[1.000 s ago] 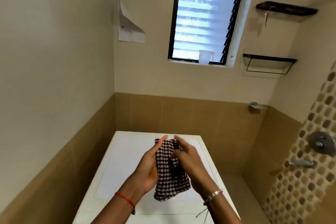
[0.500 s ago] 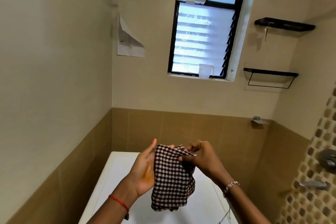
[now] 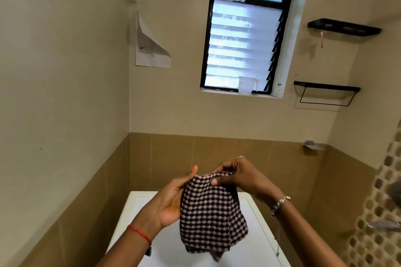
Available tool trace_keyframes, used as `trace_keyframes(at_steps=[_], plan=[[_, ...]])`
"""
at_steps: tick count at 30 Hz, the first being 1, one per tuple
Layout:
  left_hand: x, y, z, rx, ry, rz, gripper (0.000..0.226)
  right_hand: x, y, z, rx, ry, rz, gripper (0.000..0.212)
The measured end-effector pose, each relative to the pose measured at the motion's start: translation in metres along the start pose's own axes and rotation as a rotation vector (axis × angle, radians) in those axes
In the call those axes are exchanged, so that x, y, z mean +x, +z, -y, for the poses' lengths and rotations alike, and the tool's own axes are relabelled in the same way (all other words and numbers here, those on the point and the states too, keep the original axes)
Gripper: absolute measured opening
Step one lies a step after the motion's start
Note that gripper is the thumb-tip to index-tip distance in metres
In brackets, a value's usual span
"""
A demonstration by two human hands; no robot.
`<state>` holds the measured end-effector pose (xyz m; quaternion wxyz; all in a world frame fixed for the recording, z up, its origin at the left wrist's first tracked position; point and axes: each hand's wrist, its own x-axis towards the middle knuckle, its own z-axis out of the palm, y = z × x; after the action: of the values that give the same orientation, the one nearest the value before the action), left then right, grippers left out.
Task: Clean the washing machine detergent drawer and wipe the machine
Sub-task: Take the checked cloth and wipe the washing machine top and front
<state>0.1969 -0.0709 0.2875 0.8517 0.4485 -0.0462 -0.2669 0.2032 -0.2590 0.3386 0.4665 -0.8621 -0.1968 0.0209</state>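
A dark-and-white checkered cloth [image 3: 211, 214] hangs in the air above the white top of the washing machine [image 3: 138, 204]. My left hand [image 3: 171, 199] holds the cloth's left side, palm toward it, thumb up at the top edge. My right hand [image 3: 236, 174] pinches the cloth's top edge between thumb and curled fingers. The cloth's lower part dangles folded and loose. The detergent drawer is out of view.
Tan tiled walls close in on the machine at left [image 3: 71, 212] and behind. A mosaic shower wall with a tap [image 3: 384, 223] stands at right. Higher up are a louvred window [image 3: 240, 50], two black shelves [image 3: 345, 28] and a sheet of paper [image 3: 152, 50].
Both hands rose with the cloth, and the view tilted upward. My right hand went from flat on the cloth to pinching its top edge, now closer to my left thumb.
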Motion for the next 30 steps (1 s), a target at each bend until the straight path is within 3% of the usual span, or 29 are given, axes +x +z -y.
trace_keyframes(at_steps=[2, 5, 9, 12, 17, 21, 24, 27, 30], plan=[[-0.001, -0.006, -0.005, 0.02, 0.022, 0.015, 0.08, 0.008, 0.005, -0.001, -0.01, 0.012, -0.04, 0.005], [0.002, -0.012, -0.01, 0.135, 0.07, 0.012, 0.088, 0.018, 0.008, 0.0, -0.062, 0.01, -0.072, 0.007], [0.006, -0.018, -0.018, 0.141, 0.083, -0.021, 0.042, 0.024, 0.007, -0.002, -0.028, -0.009, 0.023, 0.007], [0.007, -0.019, -0.024, 0.146, 0.105, -0.046, 0.032, 0.027, 0.007, -0.01, 0.087, -0.011, 0.1, 0.008], [0.012, -0.01, -0.032, 0.183, 0.183, -0.128, 0.029, 0.037, 0.01, -0.018, 0.336, 0.015, -0.031, 0.031], [0.016, 0.002, -0.04, 0.143, 0.256, -0.137, 0.015, 0.034, 0.017, -0.029, 0.686, 0.114, 0.162, 0.079], [0.024, 0.004, -0.044, 0.121, 0.268, -0.204, 0.017, 0.032, 0.03, -0.038, 0.74, 0.149, 0.15, 0.091], [0.033, -0.001, -0.045, 0.154, 0.26, -0.265, 0.023, 0.035, 0.033, -0.043, 0.77, 0.19, 0.081, 0.078], [0.042, -0.012, -0.04, 0.223, 0.266, -0.324, 0.018, 0.038, 0.028, -0.045, 0.786, 0.21, 0.096, 0.042]])
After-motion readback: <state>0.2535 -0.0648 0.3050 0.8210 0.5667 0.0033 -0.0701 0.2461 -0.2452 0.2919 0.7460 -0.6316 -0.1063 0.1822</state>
